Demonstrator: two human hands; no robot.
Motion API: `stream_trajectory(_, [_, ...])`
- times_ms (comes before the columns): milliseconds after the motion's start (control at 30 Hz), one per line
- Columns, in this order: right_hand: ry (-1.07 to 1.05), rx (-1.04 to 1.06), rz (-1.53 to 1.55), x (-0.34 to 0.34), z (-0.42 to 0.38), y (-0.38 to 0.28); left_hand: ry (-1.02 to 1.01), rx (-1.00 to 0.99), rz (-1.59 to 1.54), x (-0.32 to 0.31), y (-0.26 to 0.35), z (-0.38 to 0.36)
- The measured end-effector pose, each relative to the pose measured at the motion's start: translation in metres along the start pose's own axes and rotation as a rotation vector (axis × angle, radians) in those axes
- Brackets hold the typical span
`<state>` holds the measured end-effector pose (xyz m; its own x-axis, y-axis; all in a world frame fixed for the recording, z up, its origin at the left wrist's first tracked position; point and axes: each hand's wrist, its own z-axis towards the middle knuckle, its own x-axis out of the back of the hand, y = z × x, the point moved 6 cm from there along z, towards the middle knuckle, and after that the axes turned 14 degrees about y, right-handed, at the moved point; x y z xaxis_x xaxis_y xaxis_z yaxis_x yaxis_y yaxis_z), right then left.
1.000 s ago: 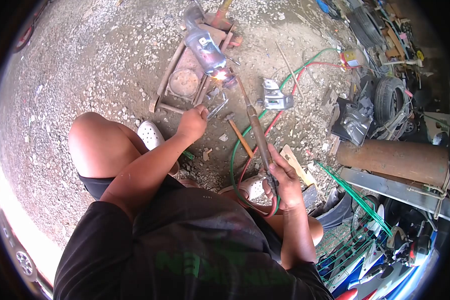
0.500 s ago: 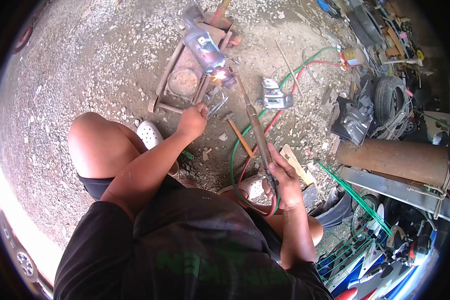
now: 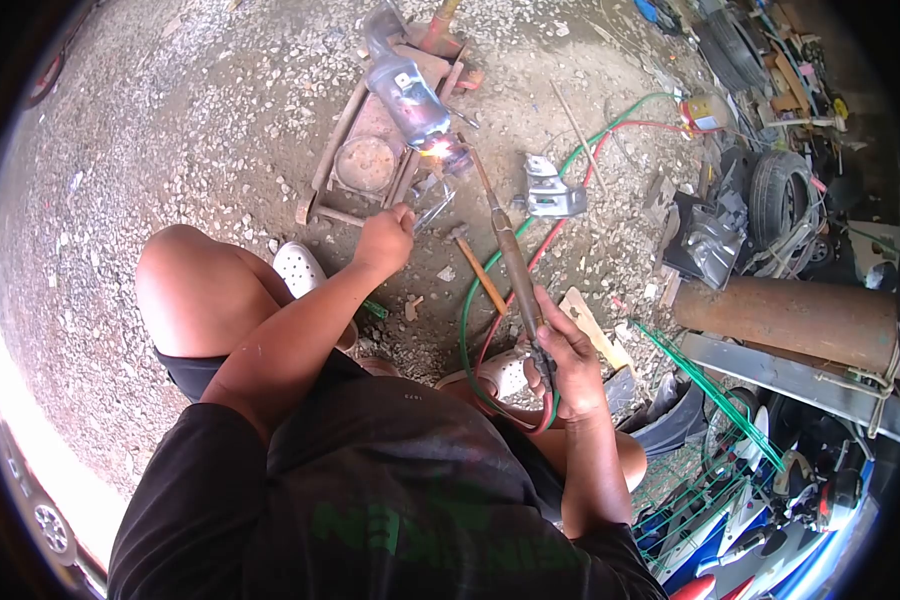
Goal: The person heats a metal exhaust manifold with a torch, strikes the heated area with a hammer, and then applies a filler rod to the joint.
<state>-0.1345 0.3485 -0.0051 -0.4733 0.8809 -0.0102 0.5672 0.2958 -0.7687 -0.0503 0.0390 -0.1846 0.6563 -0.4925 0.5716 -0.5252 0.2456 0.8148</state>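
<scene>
My right hand (image 3: 567,362) is wrapped round the handle of a gas torch (image 3: 510,245), whose thin tip points up and left toward a metal exhaust part (image 3: 407,98). A bright glow shows at that part's lower end. Closed near the glow, my left hand (image 3: 387,236) grips a thin metal tool (image 3: 434,211) that reaches toward the heated end. The exhaust part lies tilted over a rusty floor jack (image 3: 332,152). Green and red hoses (image 3: 547,262) run from the torch. A bent metal shield (image 3: 553,190) lies right of the torch tip.
A hammer (image 3: 481,272) lies on the gravel between my feet and the jack. To the right are a rusty cylinder (image 3: 785,320), a tire (image 3: 778,200), a green wire rack (image 3: 705,390) and scrap. A thin stick (image 3: 578,135) lies across the hoses.
The glow at the exhaust part's end looks slightly smaller and whiter. The thin tool in my left hand has shifted very slightly. Both hands hold nearly the same places.
</scene>
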Motion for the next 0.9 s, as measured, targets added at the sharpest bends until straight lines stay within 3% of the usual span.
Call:
stream_trajectory(533, [0.013, 0.004, 0.013, 0.001, -0.001, -0.004, 0.019, -0.060, 0.047, 0.004, 0.009, 0.005])
stream_trajectory(600, [0.033, 0.010, 0.006, 0.004, -0.002, -0.005, -0.085, 0.082, 0.011, 0.009, 0.011, 0.005])
stream_trajectory(633, [0.034, 0.023, 0.024, 0.005, -0.003, -0.006, -0.084, 0.061, 0.018, 0.018, 0.023, 0.004])
stream_trajectory(700, [0.037, 0.036, 0.038, 0.009, -0.007, -0.009, -0.070, 0.260, -0.164, 0.034, 0.036, -0.005])
stream_trajectory(733, [0.042, 0.045, 0.061, 0.011, -0.008, -0.012, -0.076, 0.238, -0.153, 0.038, 0.041, -0.006])
stream_trajectory(900, [0.028, 0.026, 0.086, 0.017, -0.018, -0.020, -0.148, 0.547, -0.444, 0.067, 0.036, -0.003])
